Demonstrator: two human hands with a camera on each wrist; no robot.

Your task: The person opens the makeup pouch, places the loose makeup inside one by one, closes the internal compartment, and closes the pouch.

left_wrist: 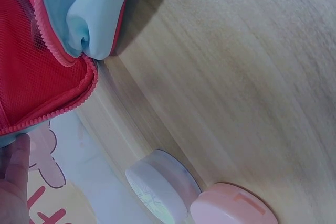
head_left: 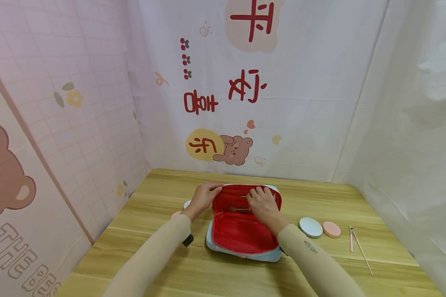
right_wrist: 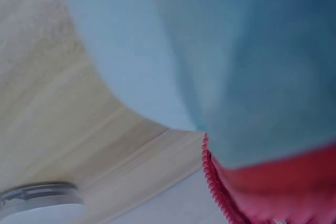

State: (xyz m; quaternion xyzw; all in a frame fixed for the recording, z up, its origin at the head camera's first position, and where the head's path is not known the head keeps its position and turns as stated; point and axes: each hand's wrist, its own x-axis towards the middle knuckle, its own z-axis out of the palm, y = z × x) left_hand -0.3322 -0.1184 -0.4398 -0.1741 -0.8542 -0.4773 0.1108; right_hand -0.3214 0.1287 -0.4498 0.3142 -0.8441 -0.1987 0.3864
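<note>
A light blue cosmetic bag [head_left: 245,233] with red lining lies unzipped on the table, its lid raised at the back. My left hand [head_left: 204,197] grips the upper left edge of the lid. In the left wrist view, the fingers [left_wrist: 18,161] of that hand sit at the rim beside the red zipper. A makeup brush [head_left: 238,209] lies sideways in the lid's mesh pocket [left_wrist: 16,72]. My right hand [head_left: 263,204] is at the inside of the lid with bent fingers; I cannot tell what they hold. Blue fabric fills much of the right wrist view, where this hand is hidden.
Right of the bag lie a round white compact [head_left: 311,227], a round pink case [head_left: 331,229], a short pink stick [head_left: 351,241] and a long thin stick [head_left: 362,252]. Behind my left forearm are a white round case [left_wrist: 163,184] and a pink one [left_wrist: 231,205]. Printed cloth hangs behind the table.
</note>
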